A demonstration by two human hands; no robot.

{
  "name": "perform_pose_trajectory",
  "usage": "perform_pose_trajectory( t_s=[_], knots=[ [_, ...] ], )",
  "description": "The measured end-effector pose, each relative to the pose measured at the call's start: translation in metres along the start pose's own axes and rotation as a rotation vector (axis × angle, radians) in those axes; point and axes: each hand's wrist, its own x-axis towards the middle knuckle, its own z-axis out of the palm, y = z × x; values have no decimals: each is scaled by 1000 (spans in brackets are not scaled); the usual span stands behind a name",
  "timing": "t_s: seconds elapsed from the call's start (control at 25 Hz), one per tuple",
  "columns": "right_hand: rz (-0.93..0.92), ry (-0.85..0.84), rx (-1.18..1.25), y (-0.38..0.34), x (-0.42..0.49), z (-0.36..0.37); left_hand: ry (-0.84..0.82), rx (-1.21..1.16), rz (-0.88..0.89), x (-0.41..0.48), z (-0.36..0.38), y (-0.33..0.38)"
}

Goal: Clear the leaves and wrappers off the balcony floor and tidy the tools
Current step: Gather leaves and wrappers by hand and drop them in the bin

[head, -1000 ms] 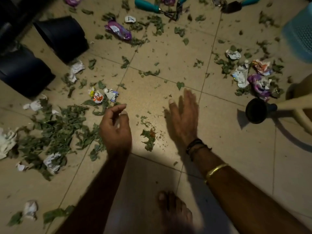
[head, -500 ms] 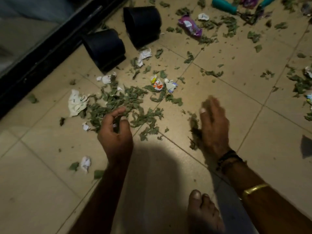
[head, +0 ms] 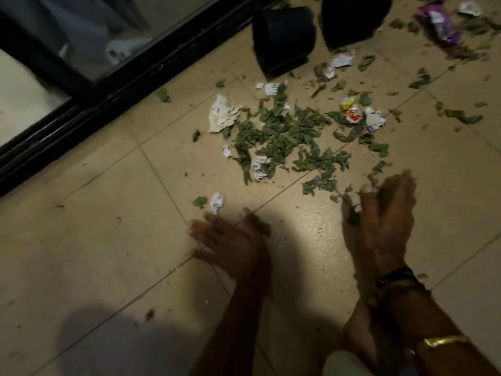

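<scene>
While the heap of leaves (head: 284, 137) sprawls across the tiled floor (head: 108, 240) just beyond both hands, the left hand (head: 230, 245) is down low and blurred, fingers straight and spread, gripping nothing. There's a green scrap at its thumb side and a small wrapper (head: 217, 202) just past its fingertips. The right hand (head: 385, 221) stands on edge, fingers straight and together, pressed against stray leaves at the heap's near fringe. A white wrapper (head: 221, 114) sits at the heap's far left. Beyond, a black pot (head: 284, 39) and a second black pot (head: 355, 20) lie tipped over; their insides can't be seen.
</scene>
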Motion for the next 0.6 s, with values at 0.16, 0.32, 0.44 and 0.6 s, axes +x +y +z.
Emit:
perform_pose_trajectory(
  t_s=[0.16,0.32,0.44,0.6],
  knots=[
    [37,-59,-62,11,-11,-5,-85,-202,493,-18,2,52],
    [-23,-44,-114,-7,4,27,24,-258,306,21,-17,-7],
    [-118,-141,-143,-30,5,55,44,-182,161,76,-20,-2],
    [-246,-207,73,-63,29,56,-60,-239,537,72,-14,61]
  ],
)
